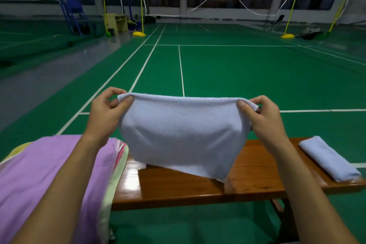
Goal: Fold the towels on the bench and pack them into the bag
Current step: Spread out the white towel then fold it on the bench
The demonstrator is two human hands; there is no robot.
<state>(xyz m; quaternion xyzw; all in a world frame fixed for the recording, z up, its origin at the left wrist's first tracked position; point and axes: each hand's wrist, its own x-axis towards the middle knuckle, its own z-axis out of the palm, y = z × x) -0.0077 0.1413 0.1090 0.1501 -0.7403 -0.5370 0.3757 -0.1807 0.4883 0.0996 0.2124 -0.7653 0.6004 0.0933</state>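
Wooden, glossy bench (178, 188) is carrying a purple bag (39, 174) at its left end and a folded towel (328, 158) at its right. Left hand (105, 113) and right hand (265, 115) are pinching a pale towel (178, 132), its lower edge touching the bench. Green court (237, 69) and net (213, 5) are lying beyond.

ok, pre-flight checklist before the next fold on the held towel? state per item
1. Left hand pinches the top left corner of the light blue towel: ok.
2. Right hand pinches the top right corner: ok.
3. Top edge spread taut and level between the hands: ok.
4. Bottom edge square for folding: not ok, it hangs skewed, with one corner resting on the wooden bench.
5. Bare bench surface in front to lay it down: ok; the folded towel lies apart at the right end.
6. Bag ready to receive: cannot tell; only purple fabric shows on the left.
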